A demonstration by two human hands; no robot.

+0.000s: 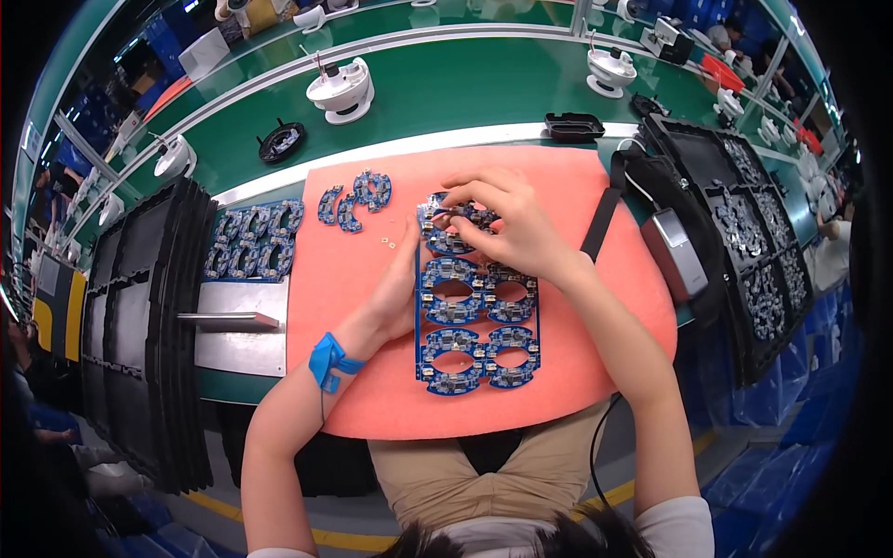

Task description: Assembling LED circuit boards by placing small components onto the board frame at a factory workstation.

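Note:
A blue panel of several joined ring-shaped circuit boards (451, 338) lies over the pink mat (558, 372) before me. My left hand (398, 286) grips its left edge, thumb up along the side and the other fingers hidden beneath. Over the panel's far end, my right hand (502, 223) bends with thumb and fingers closed near the top left board; what they pinch is too small to make out. Loose blue circuit boards (372, 190) lie to the far left on the mat, with tiny pale pieces (389, 243) nearer my left hand. A blue wrist strap (331, 363) circles my left wrist.
Another circuit board panel (251, 240) lies left of the mat, near a metal plate (237, 325) and stacked black trays (139, 307). At right are a grey power bank (674, 251) and black trays of boards (744, 232). White rounded units (341, 90) stand on the green conveyor (465, 88).

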